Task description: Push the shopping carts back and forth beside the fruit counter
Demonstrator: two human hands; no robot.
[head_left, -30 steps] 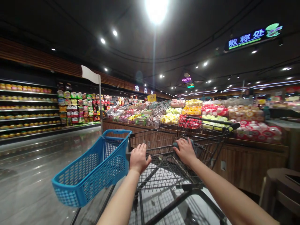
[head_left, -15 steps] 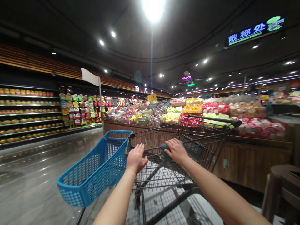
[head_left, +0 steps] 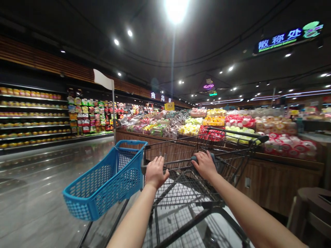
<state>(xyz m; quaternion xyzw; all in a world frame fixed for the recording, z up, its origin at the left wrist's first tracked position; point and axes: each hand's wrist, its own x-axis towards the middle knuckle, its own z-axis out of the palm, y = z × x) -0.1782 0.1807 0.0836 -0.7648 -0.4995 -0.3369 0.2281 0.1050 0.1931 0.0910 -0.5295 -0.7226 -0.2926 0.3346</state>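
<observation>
My left hand (head_left: 156,172) is curled over the left end of the handle of a black wire shopping cart (head_left: 181,196), thumb along the inner side. Farther right on the same bar, my right hand (head_left: 206,166) grips a blue-grey pad (head_left: 212,159), fingers over its top. The undersides of both grips are hidden. Close to the left of my left hand is a blue plastic shopping basket (head_left: 103,189) on a dark frame. No goods show inside it. Beyond my right hand rises a second dark cart bar (head_left: 232,131).
A wood-panelled display counter (head_left: 271,179) heaped with colourful packaged goods (head_left: 191,129) stands just past the cart. Jar shelves (head_left: 33,113) line the far left wall across a shiny floor (head_left: 38,182). A white flag on a pole (head_left: 113,100) is left of centre; a brown bin-like object (head_left: 310,213) stands at right.
Both hands and the cart handle have shifted right, away from the blue basket. The view has turned slightly left, so the counter and signs sit a little farther right.
</observation>
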